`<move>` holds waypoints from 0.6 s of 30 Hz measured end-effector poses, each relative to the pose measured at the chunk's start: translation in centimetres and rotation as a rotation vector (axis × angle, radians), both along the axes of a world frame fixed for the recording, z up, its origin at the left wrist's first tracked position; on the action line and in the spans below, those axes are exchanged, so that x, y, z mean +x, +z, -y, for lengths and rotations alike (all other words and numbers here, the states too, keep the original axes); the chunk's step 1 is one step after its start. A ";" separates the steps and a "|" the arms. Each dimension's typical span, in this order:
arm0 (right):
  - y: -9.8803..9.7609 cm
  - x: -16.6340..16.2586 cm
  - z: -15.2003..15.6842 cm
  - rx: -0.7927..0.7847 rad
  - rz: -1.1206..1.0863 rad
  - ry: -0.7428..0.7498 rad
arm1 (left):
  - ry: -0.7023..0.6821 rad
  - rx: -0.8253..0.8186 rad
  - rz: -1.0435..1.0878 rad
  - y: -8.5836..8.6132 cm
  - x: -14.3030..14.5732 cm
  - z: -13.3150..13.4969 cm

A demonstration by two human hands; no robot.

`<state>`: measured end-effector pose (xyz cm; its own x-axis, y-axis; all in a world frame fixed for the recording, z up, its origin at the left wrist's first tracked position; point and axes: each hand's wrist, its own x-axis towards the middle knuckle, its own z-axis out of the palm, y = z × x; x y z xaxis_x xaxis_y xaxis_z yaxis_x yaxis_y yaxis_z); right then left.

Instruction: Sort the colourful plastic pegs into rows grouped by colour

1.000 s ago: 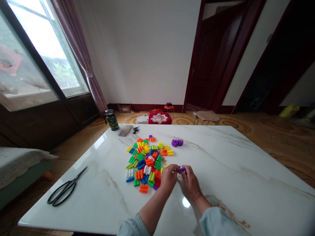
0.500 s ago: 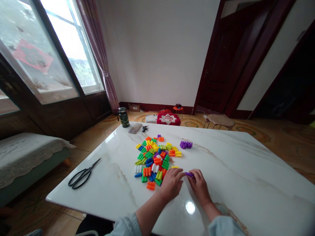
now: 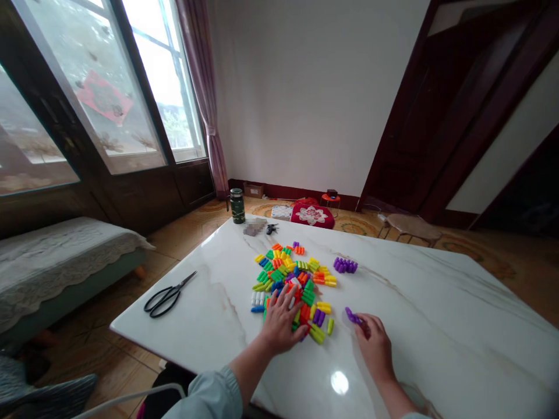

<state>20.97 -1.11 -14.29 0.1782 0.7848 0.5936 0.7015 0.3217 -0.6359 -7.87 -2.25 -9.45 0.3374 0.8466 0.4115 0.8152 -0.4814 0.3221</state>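
Observation:
A heap of small plastic blocks (image 3: 290,279) in many colours lies on the white marble table (image 3: 437,326). My left hand (image 3: 279,319) rests flat on the near end of the heap with its fingers spread over the blocks. My right hand (image 3: 374,348) sits to the right of the heap, its fingers pinched on a purple block piece (image 3: 353,318) just above the tabletop. A joined row of purple blocks (image 3: 345,265) lies apart at the heap's far right.
Black scissors (image 3: 168,295) lie near the table's left edge. A dark green bottle (image 3: 237,205) and keys (image 3: 271,228) are at the far corner. A covered bed (image 3: 56,256) stands left, a low stool (image 3: 410,223) and a red cushion (image 3: 312,215) on the floor beyond.
My left hand has let go of the purple piece and moved left onto the heap, fingers spread. My right hand has kept the piece. The camera has turned left.

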 end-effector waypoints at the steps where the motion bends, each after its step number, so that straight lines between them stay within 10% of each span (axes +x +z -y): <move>1: -0.1 0.1 0.0 -0.015 -0.010 -0.002 | 0.004 -0.002 0.009 -0.1 0.1 0.1; 18: 2.4 2.1 -6.7 -0.419 0.096 0.185 | -0.002 -0.036 0.066 0.5 -0.1 0.3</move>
<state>23.12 5.55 -11.92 -0.0273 0.9737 0.2261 0.7185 0.1764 -0.6728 -7.93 -2.57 -8.97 0.3124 0.8605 0.4025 0.7904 -0.4705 0.3923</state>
